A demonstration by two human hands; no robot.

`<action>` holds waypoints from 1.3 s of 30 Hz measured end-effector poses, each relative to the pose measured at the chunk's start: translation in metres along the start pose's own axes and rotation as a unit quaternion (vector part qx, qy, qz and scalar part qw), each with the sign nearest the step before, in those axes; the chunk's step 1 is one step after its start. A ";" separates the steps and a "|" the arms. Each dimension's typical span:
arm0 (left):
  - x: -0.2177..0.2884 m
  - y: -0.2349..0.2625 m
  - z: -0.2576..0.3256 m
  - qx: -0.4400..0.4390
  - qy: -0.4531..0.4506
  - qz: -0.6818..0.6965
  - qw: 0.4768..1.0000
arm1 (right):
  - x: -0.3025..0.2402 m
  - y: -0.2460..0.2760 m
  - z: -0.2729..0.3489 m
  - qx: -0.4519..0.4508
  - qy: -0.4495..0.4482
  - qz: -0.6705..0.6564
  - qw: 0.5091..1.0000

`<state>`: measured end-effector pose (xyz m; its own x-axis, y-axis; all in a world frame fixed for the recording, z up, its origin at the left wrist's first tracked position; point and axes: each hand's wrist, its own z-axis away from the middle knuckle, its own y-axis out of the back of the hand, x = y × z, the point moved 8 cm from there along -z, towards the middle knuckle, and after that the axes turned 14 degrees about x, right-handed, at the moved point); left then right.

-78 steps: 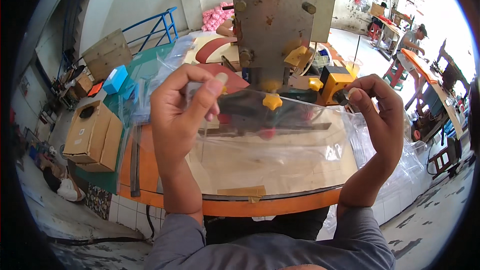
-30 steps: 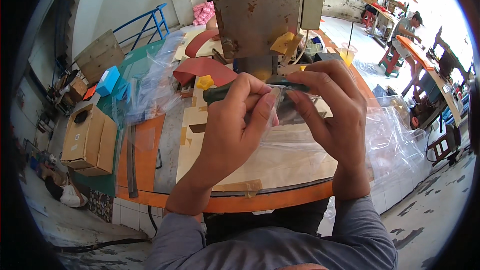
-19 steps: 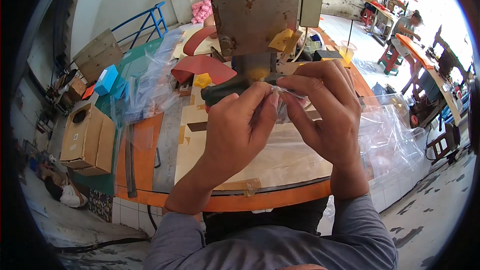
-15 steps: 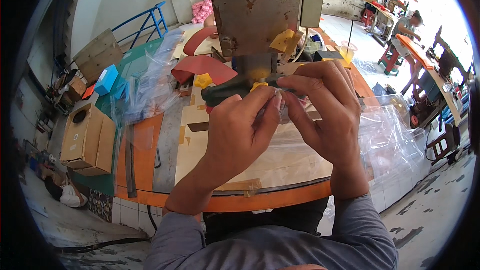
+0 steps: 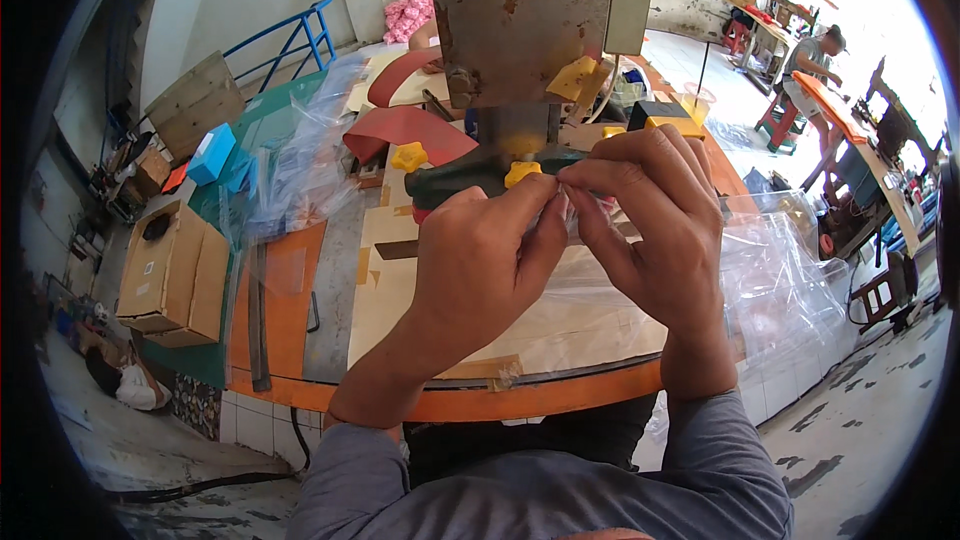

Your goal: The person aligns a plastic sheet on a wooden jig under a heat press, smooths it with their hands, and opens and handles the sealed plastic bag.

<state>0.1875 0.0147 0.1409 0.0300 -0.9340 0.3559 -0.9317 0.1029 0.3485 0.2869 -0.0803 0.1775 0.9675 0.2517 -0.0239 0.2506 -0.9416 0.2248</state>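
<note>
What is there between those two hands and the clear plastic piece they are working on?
Nothing visible. The left hand and the right hand already pinch the clear plastic piece between their fingertips, just in front of the grey machine head. The grip itself is partly hidden by the fingers.

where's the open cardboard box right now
In the head view, the open cardboard box sits far left, below the blue box and left of the orange table edge.

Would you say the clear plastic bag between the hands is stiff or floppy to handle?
Probably floppy: the bag sags and wrinkles below the left hand and right hand. Likely light, since fingertips alone pinch it. Its glossy film may be slippery.
</note>
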 end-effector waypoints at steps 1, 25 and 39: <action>0.001 0.000 0.000 0.000 0.000 0.001 1.000 | 0.001 -0.001 0.002 -0.001 -0.005 0.000 1.000; -0.011 0.020 -0.007 0.076 0.121 0.143 0.979 | 0.012 0.005 -0.001 -0.029 -0.048 0.008 0.998; -0.041 0.087 -0.023 0.224 0.113 0.190 0.949 | 0.041 0.026 -0.004 -0.037 -0.105 -0.025 0.993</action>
<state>0.1131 0.0695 0.1763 -0.3095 -0.7559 0.5770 -0.9497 0.2146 -0.2282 0.3333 -0.0939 0.1858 0.9415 0.2381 -0.2386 0.3030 -0.9080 0.2895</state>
